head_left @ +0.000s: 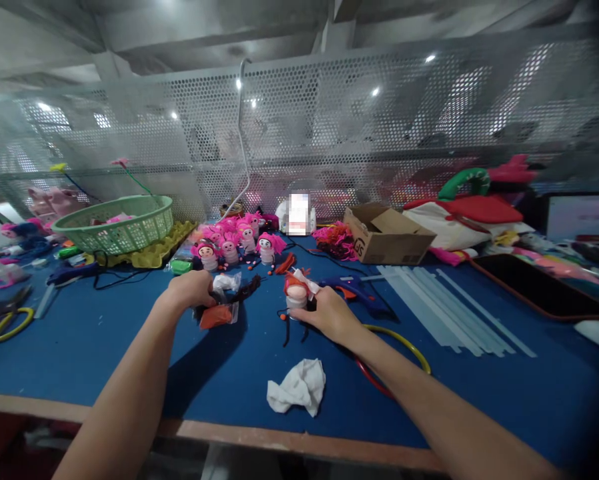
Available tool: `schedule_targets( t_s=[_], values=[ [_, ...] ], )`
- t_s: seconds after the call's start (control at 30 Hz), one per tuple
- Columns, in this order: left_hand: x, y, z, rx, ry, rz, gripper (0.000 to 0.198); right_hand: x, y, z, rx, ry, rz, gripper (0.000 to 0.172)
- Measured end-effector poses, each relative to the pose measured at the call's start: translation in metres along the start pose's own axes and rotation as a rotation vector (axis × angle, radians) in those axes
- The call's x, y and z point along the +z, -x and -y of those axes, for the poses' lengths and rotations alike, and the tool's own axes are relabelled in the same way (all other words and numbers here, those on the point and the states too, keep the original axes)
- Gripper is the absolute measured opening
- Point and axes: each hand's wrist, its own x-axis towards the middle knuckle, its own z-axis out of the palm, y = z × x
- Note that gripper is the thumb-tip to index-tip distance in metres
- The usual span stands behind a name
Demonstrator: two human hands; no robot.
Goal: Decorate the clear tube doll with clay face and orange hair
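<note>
My right hand grips a small doll with orange hair, a blank round face, a white body and thin black limbs. A white scrap lies against the doll's head, by my fingers. My left hand is closed, fingers curled down among small plastic packets. Beside its fingertips are an orange packet, a whitish packet and a dark strip. What those fingers pinch is hidden. Finished-looking dolls with pink hair stand behind. A crumpled white tissue lies near the front edge.
A blue glue gun and translucent glue sticks lie to the right, near a cardboard box and a phone. Yellow-and-red handles show under my right forearm. Leftward are a green basket and scissors.
</note>
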Motion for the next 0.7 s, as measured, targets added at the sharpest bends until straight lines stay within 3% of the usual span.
schedule_targets(
  t_s=[0.13, 0.27, 0.33, 0.43, 0.57, 0.7],
  values=[
    [-0.011, 0.007, -0.004, -0.021, -0.101, 0.024, 0.010, -0.002, 0.002, 0.000, -0.032, 0.007, -0.003, 0.039],
    [-0.023, 0.016, -0.012, 0.046, -0.079, -0.126, 0.014, -0.016, 0.007, -0.003, -0.035, 0.078, 0.006, 0.031],
    [-0.026, 0.021, -0.019, 0.138, 0.084, -0.215, 0.016, -0.028, 0.009, -0.003, -0.053, 0.086, -0.063, 0.030],
    [-0.027, 0.031, -0.034, 0.351, 0.445, -0.261, 0.023, -0.045, 0.017, 0.005, -0.059, -0.101, -0.236, 0.025],
    [-0.020, 0.045, -0.058, 0.588, 0.657, -0.233, 0.027, -0.053, 0.032, 0.026, -0.277, -0.354, -0.464, 0.017],
    [-0.010, 0.055, -0.078, 0.705, 0.671, -0.215, 0.024, -0.044, 0.040, 0.038, -0.442, -0.460, -0.438, 0.006]
  ],
)
